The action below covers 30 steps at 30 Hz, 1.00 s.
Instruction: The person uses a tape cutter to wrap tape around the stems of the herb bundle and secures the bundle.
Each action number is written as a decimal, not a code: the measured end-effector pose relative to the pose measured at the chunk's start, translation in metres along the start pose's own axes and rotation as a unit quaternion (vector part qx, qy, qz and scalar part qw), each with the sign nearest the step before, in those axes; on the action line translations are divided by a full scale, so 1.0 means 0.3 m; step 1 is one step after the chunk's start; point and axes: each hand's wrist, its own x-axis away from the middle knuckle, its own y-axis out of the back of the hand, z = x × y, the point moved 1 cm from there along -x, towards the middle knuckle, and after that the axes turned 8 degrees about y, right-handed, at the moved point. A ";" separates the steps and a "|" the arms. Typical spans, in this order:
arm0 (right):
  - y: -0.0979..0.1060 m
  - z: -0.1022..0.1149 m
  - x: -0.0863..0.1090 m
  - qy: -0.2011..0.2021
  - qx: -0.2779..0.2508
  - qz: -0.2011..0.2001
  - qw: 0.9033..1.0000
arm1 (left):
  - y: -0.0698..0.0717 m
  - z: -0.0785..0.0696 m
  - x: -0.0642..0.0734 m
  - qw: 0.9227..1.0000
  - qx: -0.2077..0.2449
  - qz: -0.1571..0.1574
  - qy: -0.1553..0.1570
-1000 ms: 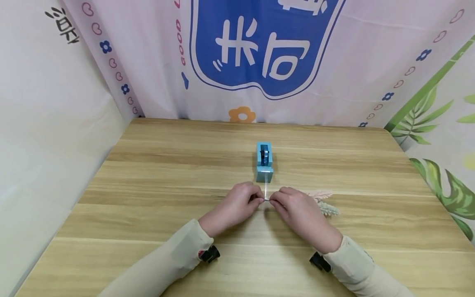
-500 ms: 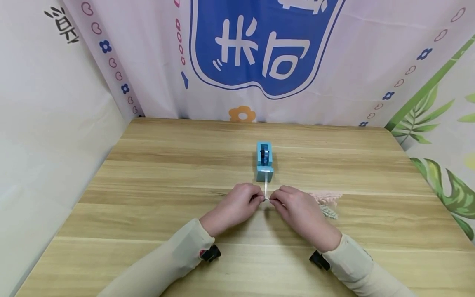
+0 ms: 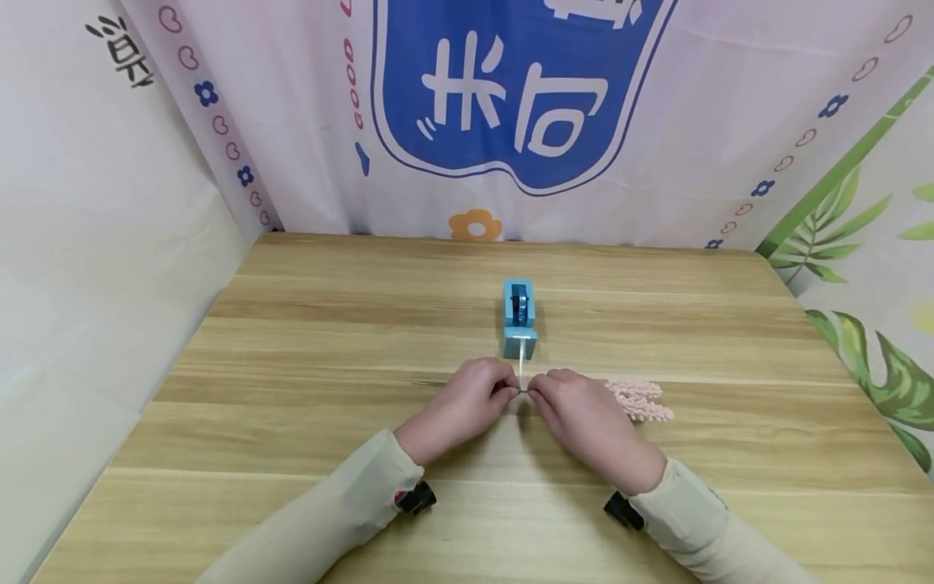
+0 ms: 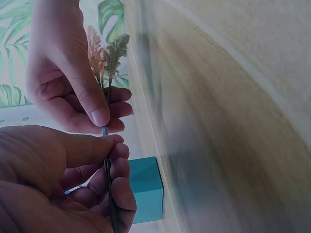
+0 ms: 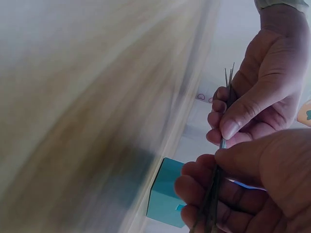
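Note:
Between the fingertips of my left hand (image 3: 470, 403) and right hand (image 3: 587, 422) is a thin bundle of artificial flower stems (image 4: 109, 179), which both hands pinch close together. Pink flower heads (image 3: 640, 401) stick out past the right hand; a grey-green sprig (image 4: 118, 51) stands beside them in the left wrist view. Bare stem ends (image 5: 229, 75) poke out beyond the left hand in the right wrist view. A strip of clear tape (image 3: 521, 362) runs from the blue tape dispenser (image 3: 519, 347) to the stems where the hands meet. Palms hide much of the stems.
The dispenser stands on the wooden table (image 3: 350, 324) just beyond the hands. A printed curtain (image 3: 314, 162) hangs along the table's far edge. A black wrist camera (image 3: 416, 498) sits under the left sleeve, another (image 3: 623, 511) under the right.
The flower bundle has turned about its length: the grey-green sprig showed at the near side earlier, and now only pink heads show in the head view. Both hands stay almost in place.

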 end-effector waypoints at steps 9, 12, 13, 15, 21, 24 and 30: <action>0.000 -0.010 -0.002 0.004 -0.006 -0.017 1.000 | 0.003 0.002 -0.005 1.000 -0.006 -0.008 -0.002; 0.000 -0.011 -0.003 0.005 -0.005 -0.020 1.000 | 0.007 0.000 -0.008 1.000 -0.008 0.002 0.001; 0.000 -0.012 -0.002 0.005 -0.004 -0.021 1.000 | 0.006 0.001 -0.009 1.000 -0.011 0.005 0.001; -0.001 -0.014 -0.002 0.005 -0.003 -0.023 1.000 | 0.005 0.001 -0.013 1.000 -0.010 0.011 0.003; -0.001 -0.015 -0.003 0.007 -0.001 -0.025 1.000 | 0.003 0.003 -0.019 1.000 -0.005 0.003 -0.002; 0.000 -0.014 -0.003 0.008 -0.001 -0.025 1.000 | 0.004 0.005 -0.019 1.000 -0.004 -0.010 -0.013; 0.000 -0.011 -0.004 0.001 -0.005 -0.022 1.000 | 0.001 0.011 -0.016 0.999 -0.005 -0.028 -0.027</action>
